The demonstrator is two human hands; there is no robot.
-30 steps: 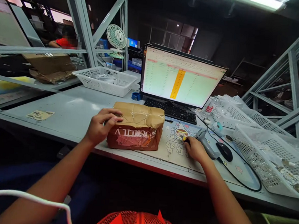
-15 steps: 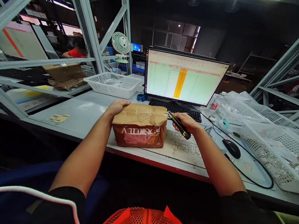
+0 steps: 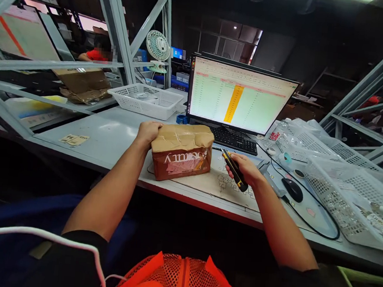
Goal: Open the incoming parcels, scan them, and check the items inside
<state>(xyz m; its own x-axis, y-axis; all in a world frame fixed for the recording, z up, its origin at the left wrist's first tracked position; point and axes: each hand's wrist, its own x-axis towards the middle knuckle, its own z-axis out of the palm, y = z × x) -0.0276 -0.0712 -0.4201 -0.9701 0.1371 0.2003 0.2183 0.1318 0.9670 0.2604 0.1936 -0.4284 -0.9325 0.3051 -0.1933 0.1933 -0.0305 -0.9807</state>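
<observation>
A brown cardboard box (image 3: pixel 182 154) with white lettering, a pink label and clear tape on its top sits on the desk near the front edge, turned slightly. My left hand (image 3: pixel 147 133) grips its back left corner; the fingertips are partly hidden behind the box. To the right of the box, my right hand (image 3: pixel 242 167) is closed around a black and yellow box cutter (image 3: pixel 235 170). Its blade end points up and left, apart from the box. Under the box and the knife lies a flat cardboard sheet (image 3: pixel 214 187) with printed characters.
Behind the box stand a monitor (image 3: pixel 241 94) and a keyboard (image 3: pixel 234 140). A white basket (image 3: pixel 148 100) is at the back left. On the right are a mouse (image 3: pixel 292 190), its cable, and plastic-covered baskets (image 3: pixel 349 204). Metal frames flank the desk; another person (image 3: pixel 97 54) is far left.
My right hand has drawn the box cutter away from the box's right side, toward me. The box has turned a little, its right side swinging away from me, with my left hand still on it.
</observation>
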